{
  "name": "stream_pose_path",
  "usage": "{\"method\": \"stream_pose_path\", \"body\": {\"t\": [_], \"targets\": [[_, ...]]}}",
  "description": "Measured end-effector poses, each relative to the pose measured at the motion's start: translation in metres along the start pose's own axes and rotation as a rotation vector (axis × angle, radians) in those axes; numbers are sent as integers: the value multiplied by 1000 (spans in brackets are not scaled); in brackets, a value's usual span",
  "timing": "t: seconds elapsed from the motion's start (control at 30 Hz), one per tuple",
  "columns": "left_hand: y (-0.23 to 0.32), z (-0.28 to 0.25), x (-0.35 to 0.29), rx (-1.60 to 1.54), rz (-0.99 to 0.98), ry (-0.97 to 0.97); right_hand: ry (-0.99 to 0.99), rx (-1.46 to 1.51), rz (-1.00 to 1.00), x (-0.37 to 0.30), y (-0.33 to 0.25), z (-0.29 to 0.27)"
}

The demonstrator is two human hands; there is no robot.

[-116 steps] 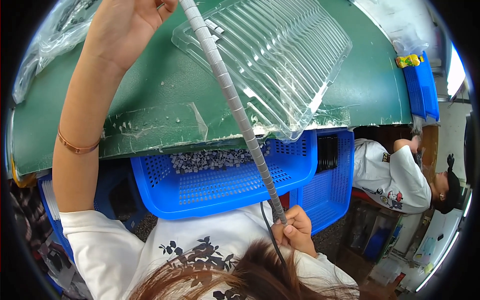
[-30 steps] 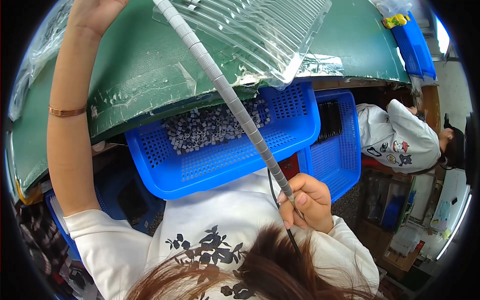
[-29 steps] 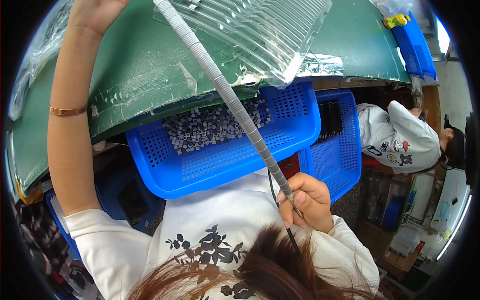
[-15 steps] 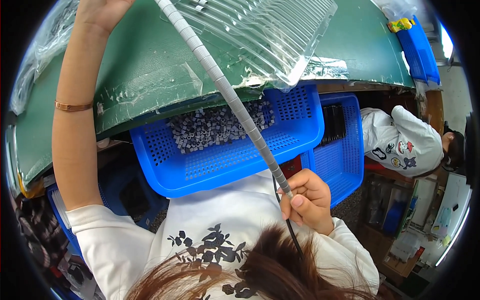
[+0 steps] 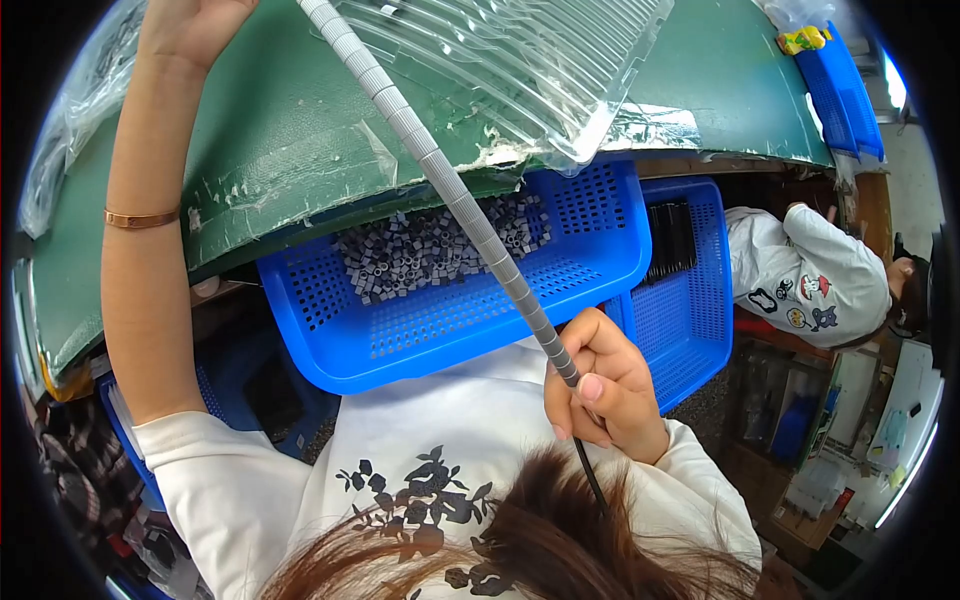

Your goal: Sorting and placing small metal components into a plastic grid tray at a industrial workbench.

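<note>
A long rod of stacked grey ring-like sleeves [image 5: 440, 170] slants from the top edge down over a blue basket [image 5: 345, 375]. At the rod's lower end my right hand [image 5: 610, 390] is closed, thumb and fingers pinching it. A thin black cord [image 5: 588, 468] runs down from beneath those fingers toward my hair. Many small grey sleeve pieces [image 5: 420, 255] lie loose inside the basket. Up at the top edge, left of the rod, is my left hand [image 5: 205, 25]; its fingers are cut off by the picture's edge, as is the rod's upper end.
The green table [image 5: 290, 170] has a worn, taped front edge. On it lies a clear ribbed plastic tray [image 5: 590, 135]. A second blue basket [image 5: 690, 340] holding black strips [image 5: 670, 240] stands to the right. Beyond it sits another person in a white top [image 5: 795, 275]. Clear plastic film [image 5: 90, 120] lies far left.
My right hand's grip has shifted: the rod's pale lower tip, visible before, is now hidden by the fingers. The rod's upper part and my left hand have moved slightly left.
</note>
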State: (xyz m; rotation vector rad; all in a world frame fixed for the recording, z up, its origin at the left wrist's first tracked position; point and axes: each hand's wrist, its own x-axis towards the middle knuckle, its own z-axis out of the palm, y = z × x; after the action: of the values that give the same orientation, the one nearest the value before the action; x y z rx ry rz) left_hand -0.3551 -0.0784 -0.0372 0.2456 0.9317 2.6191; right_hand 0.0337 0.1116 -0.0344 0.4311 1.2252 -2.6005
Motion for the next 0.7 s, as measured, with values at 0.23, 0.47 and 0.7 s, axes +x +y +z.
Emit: {"method": "stream_pose_path", "body": {"t": [0.23,0.47,0.7], "targets": [[0,7,-8,112,51,-11,-55,-145,59,11,-2,3],[-14,0,-8,-24,50,-30,-72,-126,27,10,3,-10],[-21,17,-27,-62,2,57,153,-118,-147,-2,14,-33]]}}
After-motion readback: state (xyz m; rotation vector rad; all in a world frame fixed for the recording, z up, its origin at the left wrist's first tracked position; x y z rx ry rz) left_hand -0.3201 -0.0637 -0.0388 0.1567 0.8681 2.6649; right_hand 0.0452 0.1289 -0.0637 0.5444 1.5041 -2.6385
